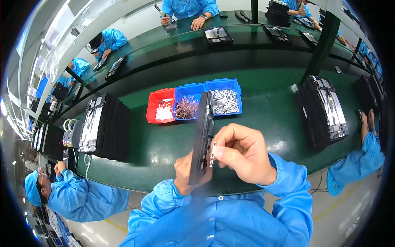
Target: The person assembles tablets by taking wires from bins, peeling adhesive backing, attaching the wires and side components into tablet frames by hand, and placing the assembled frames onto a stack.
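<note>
A flat black device panel (200, 140) stands on edge above the near side of the green bench, seen almost edge-on. My left hand (183, 171) grips it from its left side near the lower end; part of that hand is hidden behind the panel. Between the thumb and fingers of my right hand (246, 155) is a small whitish strip with dark holes (212, 154). The strip is close to the panel's right face; whether they touch I cannot tell. Beyond the panel sit a red bin (151, 108) of white pieces, a blue bin (189, 86) of brownish-purple bits and another blue bin (239, 101) of silvery strips.
Stacks of black panels stand on the green bench (267, 99) at left (92, 125) and right (329, 107). A dark green post (323, 47) rises at the right rear. More panels lie on the raised shelf behind. Several co-workers in blue are seated around.
</note>
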Demonstrator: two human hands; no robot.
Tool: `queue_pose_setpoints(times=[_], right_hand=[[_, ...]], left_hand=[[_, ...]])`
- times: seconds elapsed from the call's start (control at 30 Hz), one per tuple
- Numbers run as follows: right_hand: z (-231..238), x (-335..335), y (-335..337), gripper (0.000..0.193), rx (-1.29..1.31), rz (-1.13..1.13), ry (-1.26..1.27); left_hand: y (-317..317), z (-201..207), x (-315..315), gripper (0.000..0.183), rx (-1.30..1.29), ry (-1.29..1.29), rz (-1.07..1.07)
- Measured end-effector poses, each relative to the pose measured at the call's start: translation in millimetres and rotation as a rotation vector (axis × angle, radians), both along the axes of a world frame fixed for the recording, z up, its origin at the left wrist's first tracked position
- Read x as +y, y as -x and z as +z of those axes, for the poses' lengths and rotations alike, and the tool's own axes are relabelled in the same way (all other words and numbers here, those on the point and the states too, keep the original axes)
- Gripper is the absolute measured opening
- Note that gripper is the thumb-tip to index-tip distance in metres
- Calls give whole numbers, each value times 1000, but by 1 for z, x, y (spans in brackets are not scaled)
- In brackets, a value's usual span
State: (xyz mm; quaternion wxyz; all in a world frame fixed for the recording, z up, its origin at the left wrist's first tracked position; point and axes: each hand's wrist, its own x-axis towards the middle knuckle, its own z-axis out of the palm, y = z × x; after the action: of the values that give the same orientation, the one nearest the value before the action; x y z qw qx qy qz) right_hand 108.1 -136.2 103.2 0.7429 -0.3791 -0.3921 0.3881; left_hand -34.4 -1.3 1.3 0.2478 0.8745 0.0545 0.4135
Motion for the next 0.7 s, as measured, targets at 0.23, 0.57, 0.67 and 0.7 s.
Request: queue_pose_setpoints(times=[0.23,0.57,0.67,0.7], right_hand=[[-17,5,11,6,-101,18,-53],[-13,6,13,4,-34,-19,-30],[-14,6,13,3,-28,-20,-32],[-15,6,13,3,-31,-22,-31]], left_hand=[[2,2,-4,50,1,-147,113],[-2,4,-7,66,-18,-118,131],[-1,8,-8,69,17,-125,126],[1,4,-8,69,15,-126,126]])
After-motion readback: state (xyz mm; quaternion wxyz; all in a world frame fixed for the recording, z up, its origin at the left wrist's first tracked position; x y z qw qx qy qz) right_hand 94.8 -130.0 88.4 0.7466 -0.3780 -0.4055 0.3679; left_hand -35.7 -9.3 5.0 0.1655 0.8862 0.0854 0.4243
